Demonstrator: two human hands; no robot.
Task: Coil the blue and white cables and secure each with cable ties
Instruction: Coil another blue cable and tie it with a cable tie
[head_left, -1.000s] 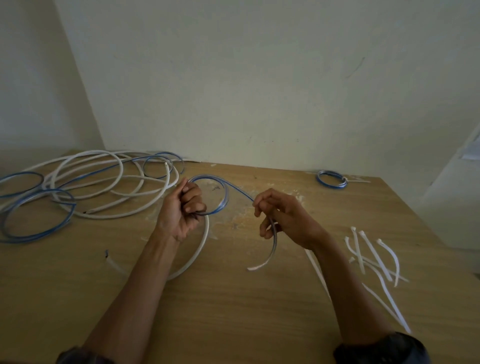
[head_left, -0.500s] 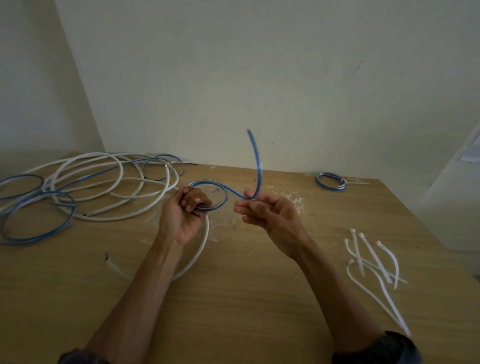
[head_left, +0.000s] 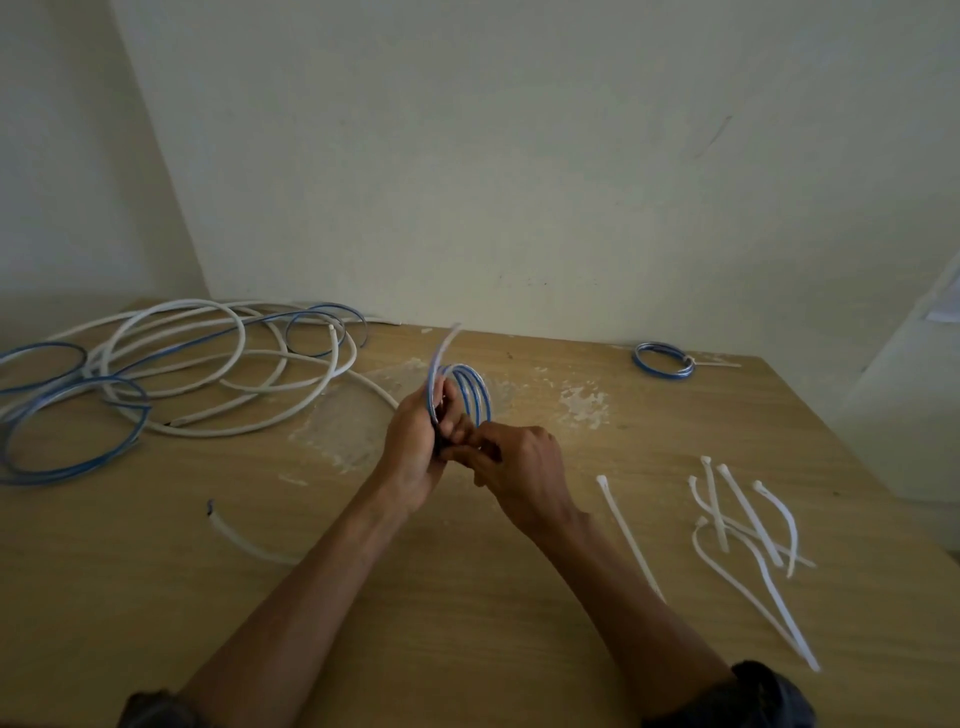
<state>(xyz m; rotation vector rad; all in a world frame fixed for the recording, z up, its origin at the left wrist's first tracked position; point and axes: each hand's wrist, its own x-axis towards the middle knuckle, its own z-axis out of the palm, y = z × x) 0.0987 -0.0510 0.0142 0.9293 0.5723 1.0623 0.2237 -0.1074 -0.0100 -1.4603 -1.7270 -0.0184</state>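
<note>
My left hand (head_left: 415, 447) grips a small coil of blue cable (head_left: 470, 392) held upright above the table's middle. Its loose end (head_left: 441, 353) sticks up past my fingers. My right hand (head_left: 519, 467) meets the left at the bottom of the coil and pinches the cable there. A white cable (head_left: 234, 358) lies in wide loops at the back left, mixed with loose blue cable (head_left: 62, 441). A finished blue coil (head_left: 662, 359) with a tie on it lies at the back right. Several white cable ties (head_left: 737, 525) lie to the right of my right forearm.
The wooden table (head_left: 363, 623) runs up to a pale wall at the back, and its right edge slants down the right side. A short white cable end (head_left: 244, 540) lies left of my left forearm. Pale scuffs mark the table's middle.
The blue cable's free end, which stuck up from my right hand, has been wound round into the coil. My right hand has moved in against my left hand.
</note>
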